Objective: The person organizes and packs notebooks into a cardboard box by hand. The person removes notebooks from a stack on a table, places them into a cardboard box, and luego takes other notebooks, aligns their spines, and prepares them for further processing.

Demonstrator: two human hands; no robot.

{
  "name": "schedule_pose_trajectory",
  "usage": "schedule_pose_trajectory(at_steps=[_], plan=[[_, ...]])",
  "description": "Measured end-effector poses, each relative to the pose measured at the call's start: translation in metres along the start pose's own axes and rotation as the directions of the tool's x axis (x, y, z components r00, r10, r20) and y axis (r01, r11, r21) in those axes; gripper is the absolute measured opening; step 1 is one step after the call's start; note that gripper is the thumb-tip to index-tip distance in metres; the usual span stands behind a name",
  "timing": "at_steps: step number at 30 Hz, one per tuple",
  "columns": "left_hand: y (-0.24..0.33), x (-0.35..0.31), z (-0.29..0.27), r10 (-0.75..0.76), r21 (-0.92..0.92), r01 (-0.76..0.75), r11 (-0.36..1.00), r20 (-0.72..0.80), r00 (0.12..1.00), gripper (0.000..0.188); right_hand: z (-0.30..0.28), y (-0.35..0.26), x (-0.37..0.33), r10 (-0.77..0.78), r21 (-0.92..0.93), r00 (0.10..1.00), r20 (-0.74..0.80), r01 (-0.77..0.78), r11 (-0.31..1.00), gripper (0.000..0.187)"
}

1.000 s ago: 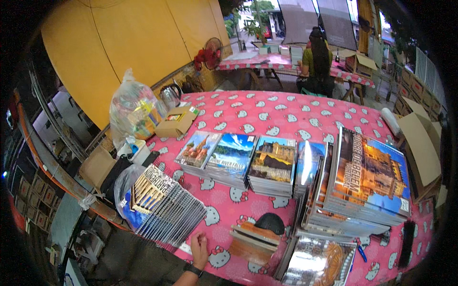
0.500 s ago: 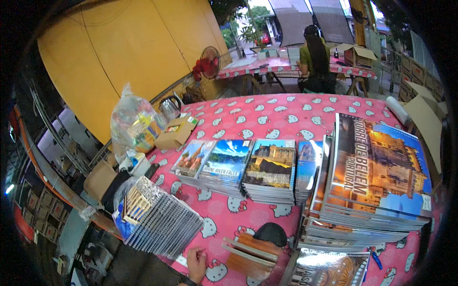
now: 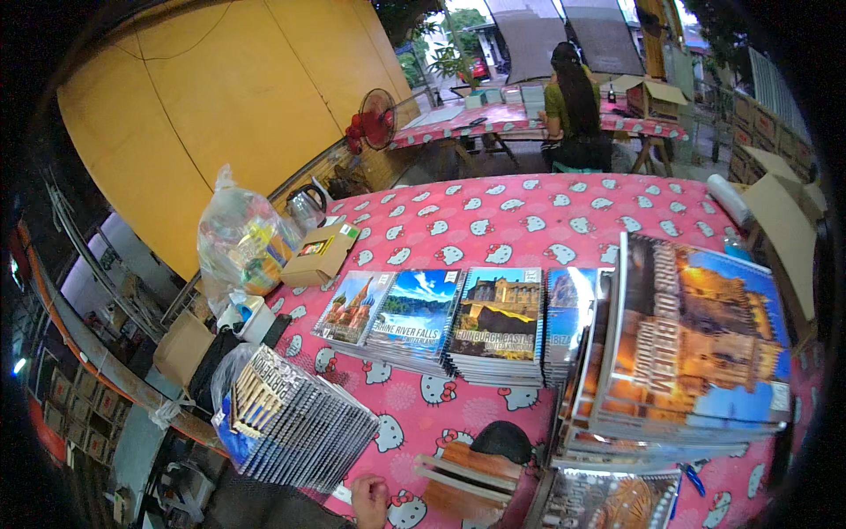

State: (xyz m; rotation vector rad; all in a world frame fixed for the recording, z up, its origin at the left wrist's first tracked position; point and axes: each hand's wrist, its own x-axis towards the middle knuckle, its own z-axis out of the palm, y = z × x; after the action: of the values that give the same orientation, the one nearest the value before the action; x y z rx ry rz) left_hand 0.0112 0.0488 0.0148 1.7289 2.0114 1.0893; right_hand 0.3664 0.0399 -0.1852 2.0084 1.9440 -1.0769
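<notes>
My left hand rests at the near table edge, fingers curled in and nothing visible in them. Left of it leans a stack of spiral notebooks with metal coils facing me; to its right is a brown wooden block-like object with a black rounded thing behind. At the right rises a tall stack of large spiral notebooks, its upper covers blurred. In front of it lies another spiral notebook, cut off by the lower edge. My right hand does not show.
A row of notebook stacks crosses the middle of the pink patterned table. A plastic bag, kettle and small carton stand back left. An open carton is at right, a blue pen near it. Farther off, a person sits.
The view has shifted slightly, moving most things a little left. The upper notebooks of the tall right stack sit lower in view and look blurred. My left hand is slightly lower, still curled.
</notes>
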Motion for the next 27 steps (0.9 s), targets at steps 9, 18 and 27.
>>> schedule_pose_trajectory(at_steps=[9,18,27], plan=[[-0.001,0.002,0.000,-0.043,-0.220,0.029,0.975,-0.057,0.997,0.012,0.034,-0.015,-0.020,-0.080,-0.021,0.996,0.044,0.081,0.996,0.038],[-0.019,0.010,0.011,0.222,-0.116,-0.225,0.967,-0.044,0.974,0.017,0.091,-0.011,-0.055,-0.170,0.005,0.975,0.145,0.172,0.985,0.038],[-0.013,0.010,0.013,0.296,-0.150,-0.313,0.938,-0.129,0.947,0.021,0.123,-0.010,-0.080,-0.206,0.012,0.949,0.238,0.210,0.978,0.037]])
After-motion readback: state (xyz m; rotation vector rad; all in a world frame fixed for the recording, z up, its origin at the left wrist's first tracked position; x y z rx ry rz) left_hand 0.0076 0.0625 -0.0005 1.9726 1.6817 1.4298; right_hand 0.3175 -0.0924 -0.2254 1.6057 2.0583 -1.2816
